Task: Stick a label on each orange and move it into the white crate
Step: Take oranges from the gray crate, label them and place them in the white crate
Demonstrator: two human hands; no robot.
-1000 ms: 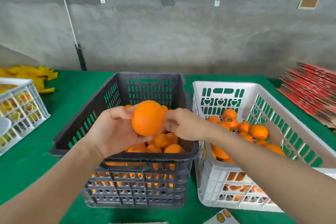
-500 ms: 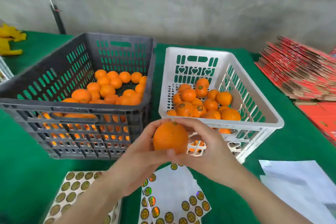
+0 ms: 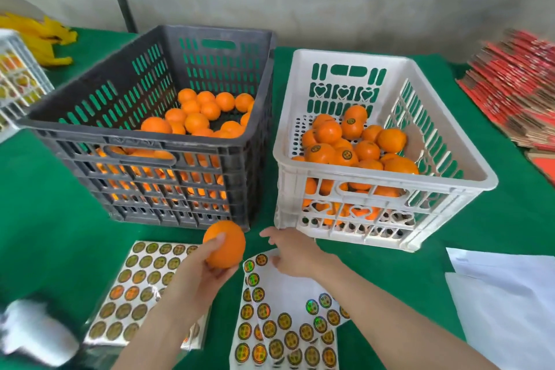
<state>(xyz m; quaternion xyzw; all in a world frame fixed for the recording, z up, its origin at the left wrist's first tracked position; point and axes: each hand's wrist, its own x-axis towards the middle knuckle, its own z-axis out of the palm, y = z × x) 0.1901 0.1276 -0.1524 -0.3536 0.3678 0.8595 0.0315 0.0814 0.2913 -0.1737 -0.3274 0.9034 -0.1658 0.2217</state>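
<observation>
My left hand (image 3: 200, 272) grips one orange (image 3: 225, 245) just in front of the dark grey crate (image 3: 144, 135), which holds several unlabelled oranges. My right hand (image 3: 292, 251) hovers with loose fingers over the top of a partly used label sheet (image 3: 288, 318), holding nothing that I can see. The white crate (image 3: 387, 174) on the right holds several oranges, some showing round labels. A second, fuller label sheet (image 3: 141, 288) lies on the left under my left forearm.
The table has a green cloth (image 3: 60, 234). White paper sheets (image 3: 510, 300) lie at the right front. Red flat cartons (image 3: 516, 90) are stacked at the far right. Another white crate (image 3: 18, 81) and yellow items (image 3: 45, 36) sit at the far left. A blurred white object (image 3: 33, 330) is at the lower left.
Both hands brought the orange from above the grey crate down towards the label sheets. My right hand has let go of it and moved right over the label sheet.
</observation>
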